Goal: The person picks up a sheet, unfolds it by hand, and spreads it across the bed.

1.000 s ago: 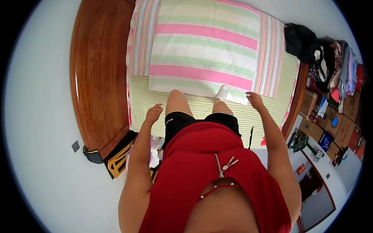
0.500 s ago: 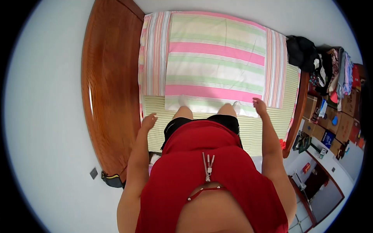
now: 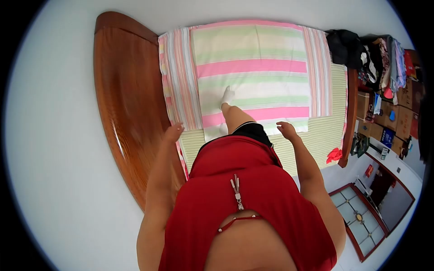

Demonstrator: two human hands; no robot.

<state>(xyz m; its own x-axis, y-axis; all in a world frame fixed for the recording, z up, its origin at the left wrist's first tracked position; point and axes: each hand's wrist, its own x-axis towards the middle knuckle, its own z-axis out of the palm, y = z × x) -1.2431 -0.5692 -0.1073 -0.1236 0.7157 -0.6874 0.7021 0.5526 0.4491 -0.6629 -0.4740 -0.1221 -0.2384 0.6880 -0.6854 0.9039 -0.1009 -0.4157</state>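
Observation:
I stand on a bed, with a white-socked foot [image 3: 228, 95] on a striped pink, green and white cloth [image 3: 266, 92] spread over the mat [image 3: 323, 135]. My left hand [image 3: 174, 132] hangs in the air near the wooden headboard [image 3: 131, 104], its fingers loosely bent and apart, holding nothing. Out to the other side, my right hand [image 3: 287, 130] hovers above the cloth's near edge. Its thumb and fingers are parted, with nothing between them. Neither hand appears to touch the bedding. My other foot is mostly hidden.
Narrow-striped bedding [image 3: 178, 74] shows beside the cloth. A black bag-like item [image 3: 346, 47] and hanging clothes [image 3: 389, 63] are at the far right, above cardboard boxes [image 3: 404, 119]. A red cloth [image 3: 334, 156] lies by the wooden footboard [image 3: 349, 122]. A glass-paned door [image 3: 359, 217] stands lower right.
One foot has stepped forward onto the cloth. My right hand has moved inward to the left, and my left hand slightly up. More of the red cloth and the door shows.

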